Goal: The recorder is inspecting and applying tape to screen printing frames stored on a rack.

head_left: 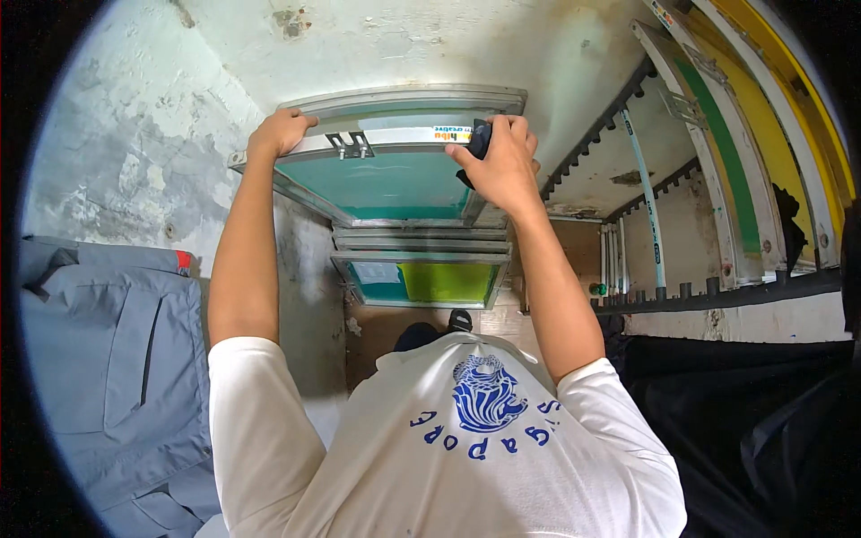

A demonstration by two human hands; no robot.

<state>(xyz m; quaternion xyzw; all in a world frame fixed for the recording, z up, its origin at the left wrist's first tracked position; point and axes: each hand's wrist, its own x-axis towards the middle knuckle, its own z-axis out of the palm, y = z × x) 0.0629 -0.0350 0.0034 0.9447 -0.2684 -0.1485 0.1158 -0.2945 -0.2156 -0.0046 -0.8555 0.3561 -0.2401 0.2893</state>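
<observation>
Needing steadying, seemingly, the teal-meshed frame [377, 186] is clasped near its upper corners, by the left hand [280, 134] directly, by the right hand [504, 166] around a black object [479, 142]

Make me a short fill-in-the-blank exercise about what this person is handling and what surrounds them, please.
1. The left hand touches the teal-panelled frame, while the black item is at the person's ____ hand.
2. The person's shirt has a blue print on ____ fabric.
3. The gray garment is on the person's ____ side.
4. The small tab near that garment's top is ____.

Missing words: right; white; left; red.
</observation>
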